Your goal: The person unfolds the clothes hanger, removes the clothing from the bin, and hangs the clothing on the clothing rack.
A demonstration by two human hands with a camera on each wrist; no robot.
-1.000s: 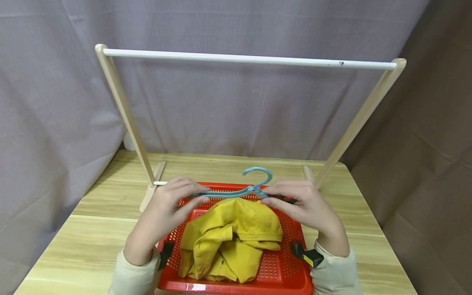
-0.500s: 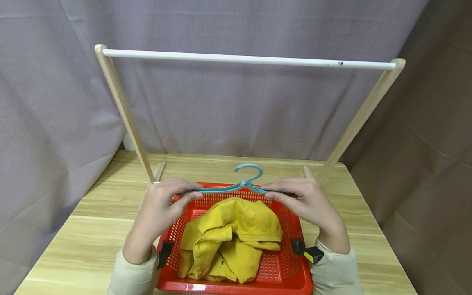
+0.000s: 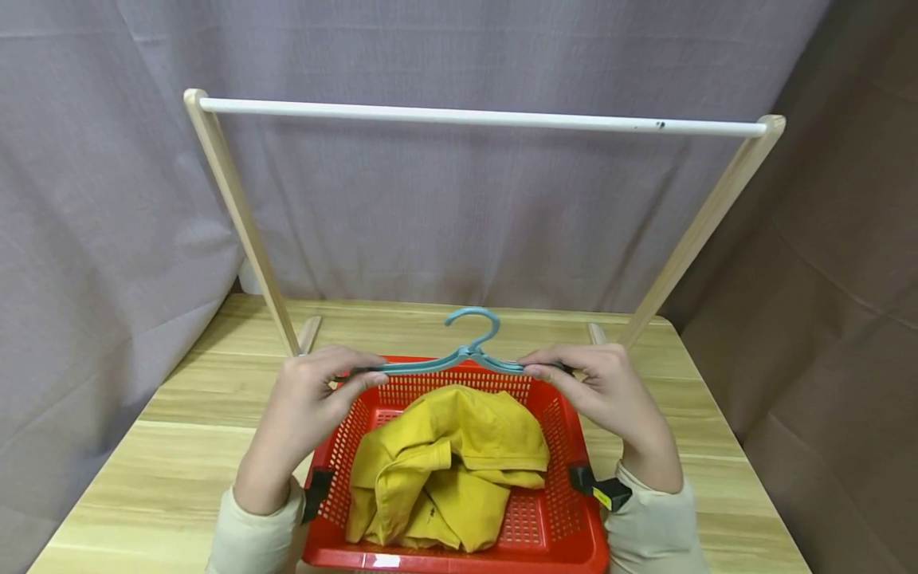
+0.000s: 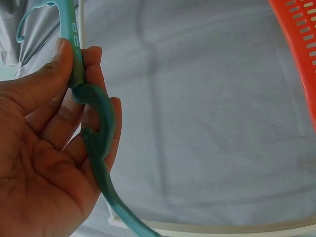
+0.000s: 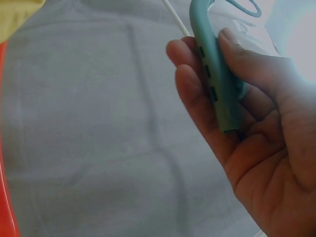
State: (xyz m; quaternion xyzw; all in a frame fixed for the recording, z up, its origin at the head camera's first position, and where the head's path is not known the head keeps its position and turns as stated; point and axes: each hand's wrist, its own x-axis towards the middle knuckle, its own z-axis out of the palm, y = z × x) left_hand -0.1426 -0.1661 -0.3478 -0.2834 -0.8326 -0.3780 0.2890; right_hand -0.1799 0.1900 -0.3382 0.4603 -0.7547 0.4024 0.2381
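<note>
A light blue plastic clothes hanger (image 3: 430, 367) is held level above the back part of a red basket (image 3: 527, 518), its hook (image 3: 495, 323) pointing up. My left hand (image 3: 311, 406) pinches the hanger's left arm between thumb and fingers. On the other arm, my right hand (image 3: 598, 391) has the same thumb-and-finger pinch. In the left wrist view the hanger's teal end (image 4: 101, 123) lies across the curled fingers. The right wrist view shows the slotted arm (image 5: 215, 69) between thumb and fingers. Below, a crumpled yellow garment (image 3: 473, 446) lies in the basket, touched by neither hand.
Behind the basket stands a wooden rack with a white rail (image 3: 430, 115) across its top. Its left post (image 3: 240, 215) and right post (image 3: 706, 223) rise from the wooden table (image 3: 179, 446). Grey curtains (image 3: 459, 215) hang behind and to the sides.
The hanger has shifted left and slightly up, and its hook has turned more upright. My left hand has moved left with it; the right hand now grips farther out along its arm.
</note>
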